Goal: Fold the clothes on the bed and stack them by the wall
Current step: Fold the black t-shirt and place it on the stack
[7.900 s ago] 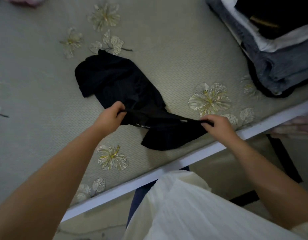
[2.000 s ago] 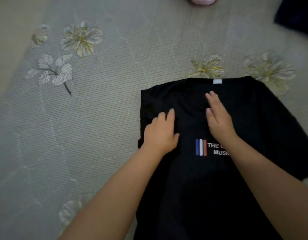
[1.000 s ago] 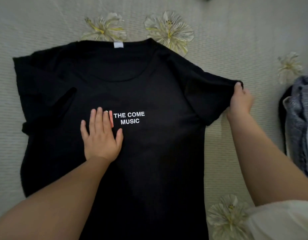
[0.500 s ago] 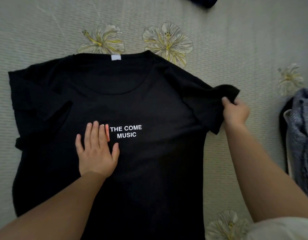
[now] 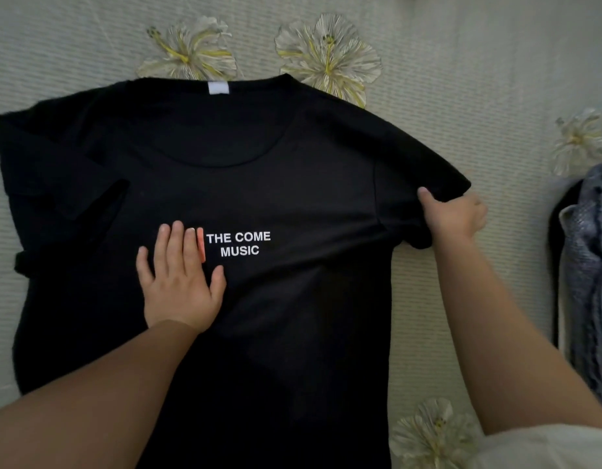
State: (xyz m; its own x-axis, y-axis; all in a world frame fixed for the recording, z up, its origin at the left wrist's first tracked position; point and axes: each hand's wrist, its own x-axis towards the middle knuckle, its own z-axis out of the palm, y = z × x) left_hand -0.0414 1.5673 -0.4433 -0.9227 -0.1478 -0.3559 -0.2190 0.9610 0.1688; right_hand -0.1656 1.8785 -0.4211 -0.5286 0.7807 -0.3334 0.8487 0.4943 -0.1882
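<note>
Head view is showing the black T-shirt [image 5: 275,184] lying face up on the bed cover [image 5: 496,62], the left hand [image 5: 181,282] pressing flat with fingers straight beside the print while the right hand [image 5: 457,218] is pinching the sleeve hem. If that pinch is pulling outward harder than the flat palm is anchoring, the whole shirt is likely sliding toward the folded stack [image 5: 587,265] just beyond the grip, dragging fresh creases across the chest inward of it.

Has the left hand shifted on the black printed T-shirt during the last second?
No. The left hand stays flat beside the white lettering on the black printed T-shirt.
</note>
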